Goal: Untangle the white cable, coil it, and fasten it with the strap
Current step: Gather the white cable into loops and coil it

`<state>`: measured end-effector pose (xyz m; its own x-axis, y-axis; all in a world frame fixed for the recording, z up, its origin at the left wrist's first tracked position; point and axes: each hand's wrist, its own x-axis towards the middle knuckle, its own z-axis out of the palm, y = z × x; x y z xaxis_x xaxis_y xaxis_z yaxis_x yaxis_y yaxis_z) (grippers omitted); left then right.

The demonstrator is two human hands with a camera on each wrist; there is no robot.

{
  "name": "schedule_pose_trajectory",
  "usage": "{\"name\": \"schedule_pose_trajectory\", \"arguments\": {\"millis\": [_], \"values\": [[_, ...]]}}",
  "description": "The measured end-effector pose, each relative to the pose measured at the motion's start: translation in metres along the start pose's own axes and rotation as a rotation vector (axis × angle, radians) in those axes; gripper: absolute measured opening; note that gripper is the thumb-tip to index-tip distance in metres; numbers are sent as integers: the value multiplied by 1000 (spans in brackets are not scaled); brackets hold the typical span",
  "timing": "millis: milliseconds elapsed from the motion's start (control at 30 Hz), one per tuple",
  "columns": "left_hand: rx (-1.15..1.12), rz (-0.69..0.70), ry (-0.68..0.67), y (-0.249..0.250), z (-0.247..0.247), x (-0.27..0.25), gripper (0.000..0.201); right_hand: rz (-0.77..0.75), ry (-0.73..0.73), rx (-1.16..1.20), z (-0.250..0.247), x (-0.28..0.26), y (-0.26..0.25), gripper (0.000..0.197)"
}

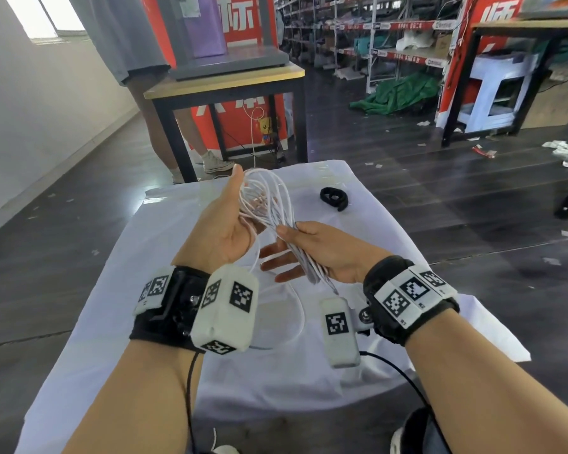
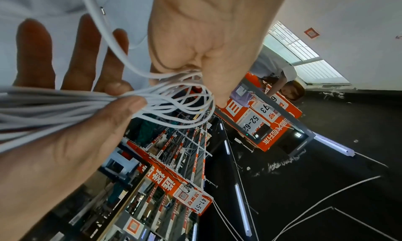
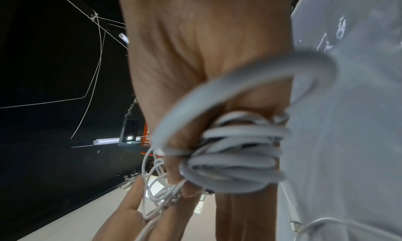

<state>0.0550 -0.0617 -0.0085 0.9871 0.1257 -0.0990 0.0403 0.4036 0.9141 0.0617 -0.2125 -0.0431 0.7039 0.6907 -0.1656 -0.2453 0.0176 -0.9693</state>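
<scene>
The white cable (image 1: 276,204) is gathered into a long bundle of loops held above a white cloth (image 1: 164,257). My left hand (image 1: 233,204) stands palm inward with fingers pointing up, and the far loops (image 2: 174,107) sit in the crook of its thumb. Nearer to me, my right hand (image 1: 286,244) grips the bundle (image 3: 234,158) between thumb and fingers. A loose tail (image 1: 300,316) hangs down to the cloth, ending in a plug (image 3: 294,225). The black strap (image 1: 333,198) lies curled on the cloth beyond my right hand, untouched.
The cloth covers a low surface with dark floor on both sides. A wooden-topped table (image 1: 223,83) and a standing person (image 1: 164,103) are straight ahead. Another table (image 1: 505,60) and storage shelves (image 1: 358,34) stand at the right; paper scraps litter the floor.
</scene>
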Motion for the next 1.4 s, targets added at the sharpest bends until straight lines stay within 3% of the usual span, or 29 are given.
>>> {"name": "schedule_pose_trajectory", "arguments": {"millis": [67, 200, 400, 533, 633, 700, 800, 900, 1000, 1100, 1400], "values": [[14, -9, 7, 0, 0, 1, 48, 8, -20, -5, -2, -1, 0, 46], [24, 8, 14, 3, -5, 3, 49, 0, -61, -4, 0, -4, -2, 25], [317, 0, 49, 12, -20, 0, 42, -31, 169, 112, -7, -4, -6, 26], [737, 118, 120, 11, -24, -4, 19, -68, 310, 95, -13, -3, -8, 28], [999, 208, 154, 11, -27, -6, 18, -71, 308, 48, -14, -3, -8, 28], [1027, 236, 206, 10, -28, -5, 19, -67, 268, 48, -14, -4, -8, 27], [827, 243, 253, 9, -25, -3, 14, -65, 193, 63, -11, -4, -8, 26], [494, 186, 221, 8, -21, -3, 11, -54, 135, 89, -6, -1, -4, 23], [266, 193, 174, 4, -16, -3, 10, -32, 113, 128, -2, 3, -1, 32], [126, 220, 158, 1, -9, -4, 13, -37, 79, 173, -2, 3, -1, 20], [-58, 170, 123, -4, 4, -6, 19, -90, 97, 294, -2, 0, -3, 25]]}}
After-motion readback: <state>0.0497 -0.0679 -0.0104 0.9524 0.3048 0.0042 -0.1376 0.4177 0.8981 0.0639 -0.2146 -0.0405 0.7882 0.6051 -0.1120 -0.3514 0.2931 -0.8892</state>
